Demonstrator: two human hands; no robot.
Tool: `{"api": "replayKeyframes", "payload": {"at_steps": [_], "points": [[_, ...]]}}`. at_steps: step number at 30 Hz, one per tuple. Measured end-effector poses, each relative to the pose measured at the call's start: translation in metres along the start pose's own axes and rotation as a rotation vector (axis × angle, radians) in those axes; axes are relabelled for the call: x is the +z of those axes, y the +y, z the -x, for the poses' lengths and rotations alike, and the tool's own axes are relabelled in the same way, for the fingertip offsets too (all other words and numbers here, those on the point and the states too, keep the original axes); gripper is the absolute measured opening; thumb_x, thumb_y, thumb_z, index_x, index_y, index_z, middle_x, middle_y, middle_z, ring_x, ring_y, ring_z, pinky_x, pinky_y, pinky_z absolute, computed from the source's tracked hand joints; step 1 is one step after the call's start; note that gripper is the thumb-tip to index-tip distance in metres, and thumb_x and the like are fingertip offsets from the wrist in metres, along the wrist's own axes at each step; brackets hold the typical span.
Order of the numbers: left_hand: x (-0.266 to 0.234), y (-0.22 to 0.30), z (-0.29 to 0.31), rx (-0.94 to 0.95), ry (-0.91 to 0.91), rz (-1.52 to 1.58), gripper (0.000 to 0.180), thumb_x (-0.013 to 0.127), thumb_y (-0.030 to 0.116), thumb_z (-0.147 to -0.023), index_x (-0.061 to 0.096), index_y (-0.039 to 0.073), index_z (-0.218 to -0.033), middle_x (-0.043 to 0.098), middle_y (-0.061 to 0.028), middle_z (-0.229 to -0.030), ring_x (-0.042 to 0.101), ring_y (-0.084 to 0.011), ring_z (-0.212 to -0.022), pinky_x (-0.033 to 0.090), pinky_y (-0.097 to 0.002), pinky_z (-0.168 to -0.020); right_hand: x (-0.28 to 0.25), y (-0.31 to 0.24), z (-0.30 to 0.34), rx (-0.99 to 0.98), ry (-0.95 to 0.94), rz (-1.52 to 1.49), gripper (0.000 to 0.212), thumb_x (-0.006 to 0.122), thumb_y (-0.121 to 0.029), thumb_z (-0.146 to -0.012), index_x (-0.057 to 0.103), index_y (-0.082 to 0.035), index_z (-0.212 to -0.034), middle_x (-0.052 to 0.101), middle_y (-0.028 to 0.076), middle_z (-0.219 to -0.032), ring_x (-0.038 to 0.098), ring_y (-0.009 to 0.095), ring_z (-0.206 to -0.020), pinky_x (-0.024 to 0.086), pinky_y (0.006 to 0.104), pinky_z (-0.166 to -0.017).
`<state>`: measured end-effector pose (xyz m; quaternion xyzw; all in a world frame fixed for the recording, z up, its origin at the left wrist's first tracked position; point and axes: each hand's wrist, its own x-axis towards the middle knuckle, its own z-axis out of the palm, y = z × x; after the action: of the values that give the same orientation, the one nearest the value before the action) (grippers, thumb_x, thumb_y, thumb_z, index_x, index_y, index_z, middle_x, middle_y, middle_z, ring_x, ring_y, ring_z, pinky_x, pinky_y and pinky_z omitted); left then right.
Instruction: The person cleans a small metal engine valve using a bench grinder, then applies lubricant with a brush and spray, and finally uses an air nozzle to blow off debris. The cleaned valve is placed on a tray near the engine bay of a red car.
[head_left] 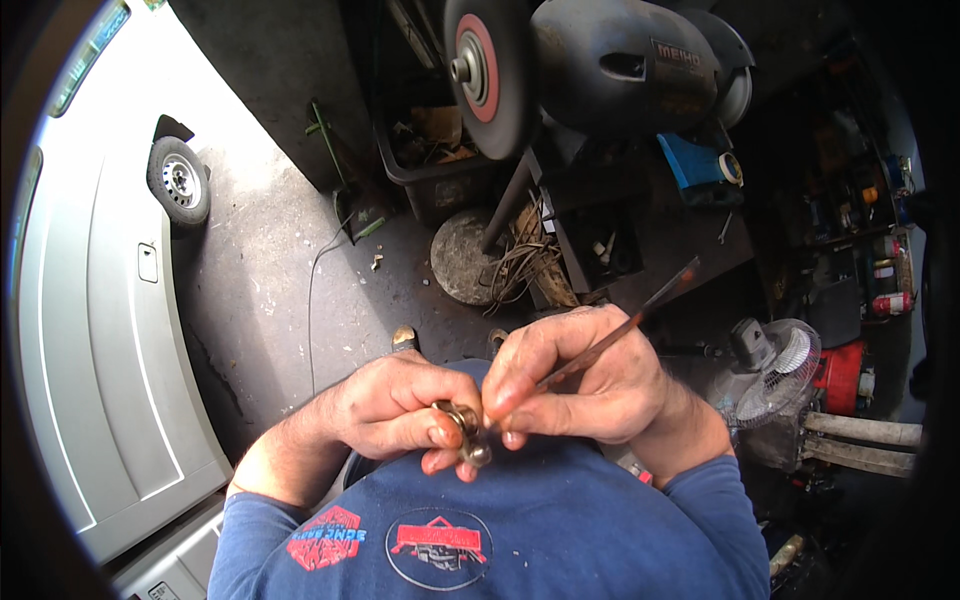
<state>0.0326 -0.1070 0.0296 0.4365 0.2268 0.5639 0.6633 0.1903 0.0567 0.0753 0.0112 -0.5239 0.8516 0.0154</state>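
Close to my chest, my left hand (405, 415) pinches a small, shiny, brass-coloured metal part (463, 425) with a rounded end; its exact kind is unclear. My right hand (585, 375) is closed around a long, thin, dark rod-like tool (620, 333). The tool slants up and to the right, and its far end is reddish-brown. Its lower end disappears among my right fingertips, which meet the metal part. I cannot tell whether the tool itself touches the part.
A bench grinder (625, 70) stands ahead on a post with a round base (462, 258). Beside it are a black bin (440, 185) of scraps and a dark bench (680, 250). A fan (775, 370) is at right, a pale van (120, 330) at left. A cable (312, 300) crosses the floor.
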Motion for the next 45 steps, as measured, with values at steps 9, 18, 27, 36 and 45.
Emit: {"api": "replayKeyframes", "payload": {"at_steps": [9,18,27,36,45], "points": [[-0.001,-0.004,0.008,0.202,0.153,-0.387,0.036,0.054,0.036,-0.100,0.061,0.000,-0.098,0.069,-0.0049,-0.076,0.066,-0.0127,-0.062,0.052,-0.0259,-0.057,0.020,0.001,0.016,-0.189,0.270,0.102,0.014,0.064,0.006,-0.089,0.062,0.006,-0.103,0.067,0.015,-0.096,0.069,0.014,-0.084,0.058,0.0248,-0.075],[-0.002,-0.003,0.010,0.254,0.182,-0.659,0.037,0.063,0.041,-0.093,0.064,0.004,-0.098,0.068,-0.0063,-0.080,0.069,-0.0237,-0.070,0.053,-0.0324,-0.062,0.025,0.001,0.017,-0.155,0.214,0.257,0.016,0.062,0.012,-0.086,0.059,0.005,-0.101,0.065,0.020,-0.093,0.070,0.021,-0.080,0.060,0.0304,-0.070],[-0.001,0.002,0.011,0.226,0.175,-0.796,0.037,0.065,0.043,-0.091,0.064,0.006,-0.097,0.066,-0.0062,-0.077,0.068,-0.0267,-0.070,0.053,-0.0350,-0.063,0.025,-0.003,0.013,-0.157,0.165,0.300,0.016,0.062,0.013,-0.086,0.060,0.005,-0.100,0.065,0.019,-0.093,0.069,0.019,-0.080,0.059,0.0291,-0.071],[-0.001,0.007,0.010,0.251,0.199,-0.810,0.037,0.065,0.042,-0.091,0.064,0.006,-0.096,0.066,-0.0062,-0.079,0.068,-0.0268,-0.071,0.054,-0.0351,-0.064,0.023,-0.004,0.012,-0.216,0.178,0.327,0.017,0.064,0.012,-0.085,0.061,0.005,-0.100,0.065,0.021,-0.093,0.069,0.019,-0.079,0.059,0.0286,-0.069],[-0.001,0.007,0.006,0.245,0.177,-0.785,0.037,0.065,0.043,-0.091,0.064,0.006,-0.096,0.067,-0.0067,-0.079,0.068,-0.0268,-0.071,0.054,-0.0350,-0.064,0.021,-0.002,0.013,-0.249,0.150,0.367,0.018,0.065,0.013,-0.083,0.061,0.005,-0.098,0.066,0.020,-0.093,0.070,0.020,-0.079,0.059,0.0289,-0.069]]}}
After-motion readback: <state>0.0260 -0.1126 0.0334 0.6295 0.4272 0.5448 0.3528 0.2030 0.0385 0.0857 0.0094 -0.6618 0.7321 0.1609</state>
